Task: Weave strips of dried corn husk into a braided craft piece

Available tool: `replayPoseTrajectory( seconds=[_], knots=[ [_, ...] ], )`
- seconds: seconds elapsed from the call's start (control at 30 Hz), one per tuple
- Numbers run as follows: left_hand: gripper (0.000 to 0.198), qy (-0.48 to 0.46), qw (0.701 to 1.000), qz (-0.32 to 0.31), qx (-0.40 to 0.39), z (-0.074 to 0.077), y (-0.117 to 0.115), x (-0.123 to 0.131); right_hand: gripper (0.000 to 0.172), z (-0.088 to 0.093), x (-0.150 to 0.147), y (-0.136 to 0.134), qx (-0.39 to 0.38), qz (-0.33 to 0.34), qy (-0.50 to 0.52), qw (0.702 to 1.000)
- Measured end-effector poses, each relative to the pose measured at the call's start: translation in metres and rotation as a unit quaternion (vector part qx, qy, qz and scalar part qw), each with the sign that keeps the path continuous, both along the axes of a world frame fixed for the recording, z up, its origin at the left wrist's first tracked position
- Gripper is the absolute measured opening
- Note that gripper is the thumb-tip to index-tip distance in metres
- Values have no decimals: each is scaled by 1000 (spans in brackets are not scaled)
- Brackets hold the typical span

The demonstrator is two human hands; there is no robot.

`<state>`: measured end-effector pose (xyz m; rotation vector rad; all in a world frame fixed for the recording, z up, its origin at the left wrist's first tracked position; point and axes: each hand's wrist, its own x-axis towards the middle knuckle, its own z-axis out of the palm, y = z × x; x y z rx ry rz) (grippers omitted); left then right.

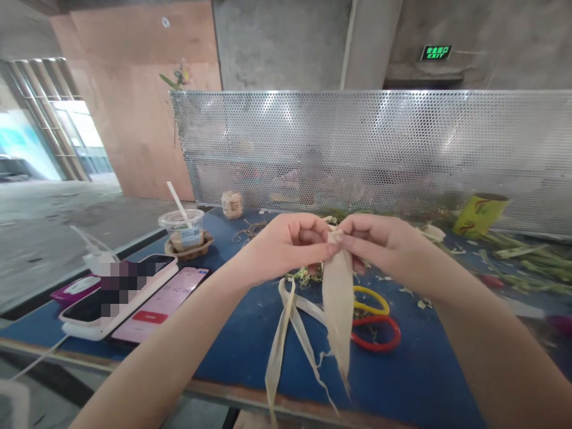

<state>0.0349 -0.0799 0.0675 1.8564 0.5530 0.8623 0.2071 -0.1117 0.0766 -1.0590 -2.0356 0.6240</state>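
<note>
Both hands pinch the top end of a pale, dried corn husk (338,298), which hangs down to a narrow tip in front of the blue table. My left hand (299,241) has thumb and fingers closed on its left edge. On the other edge, my right hand (378,241) grips in the same way, the fingertips of both nearly meeting. Behind the husk lie scissors with one yellow and one red handle loop (379,333); their blades are hidden. Thin husk strips (281,351) lie to the left, some reaching the table's front edge.
Left on the blue table (232,351) are two phones (163,304) (125,292) and a plastic cup with a straw (183,229). A twine roll (232,204) stands farther back. Plant stems (531,262) and a yellow tube (480,214) lie right, before a perforated metal panel (357,143).
</note>
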Motion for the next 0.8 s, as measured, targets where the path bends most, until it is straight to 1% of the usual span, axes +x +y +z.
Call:
replayPoseTrajectory(
  seconds=[0.1, 0.17, 0.2, 0.27, 0.3, 0.37, 0.47, 0.6, 0.67, 0.73, 0.8],
  knots=[
    [10, 3, 1000, 15, -4, -6, 9, -2, 15, -5, -2, 5, 12, -12, -8, 1000],
    [9, 28, 998, 47, 24, -3, 11, -2, 13, -5, -3, 8, 26, -20, -29, 999],
    [8, 42, 995, 70, 51, -1, 12, -2, 11, -5, -3, 10, 38, -33, -41, 998],
    [6, 67, 982, 126, 122, 4, 10, -1, 5, -3, -4, 11, 76, -75, -67, 992],
    [5, 76, 973, 151, 157, 5, 9, 0, 5, -2, -5, 11, 100, -99, -79, 987],
    [5, 88, 956, 184, 212, 5, 7, 2, 10, -3, -8, 9, 142, -136, -100, 975],
    [7, 104, 936, 218, 256, 0, 3, 6, 17, -8, -13, 6, 192, -163, -111, 961],
    [10, 117, 912, 273, 282, -9, -1, 10, 16, -20, -20, 7, 223, -191, -111, 949],
    [10, 101, 906, 291, 291, -12, -1, 11, 15, -23, -21, 9, 237, -209, -108, 943],
    [7, 68, 909, 293, 289, -13, 2, 11, 14, -21, -20, 11, 246, -219, -84, 940],
    [7, 41, 930, 255, 263, -13, 6, 11, 11, -17, -17, 12, 236, -218, -49, 946]
  ],
)
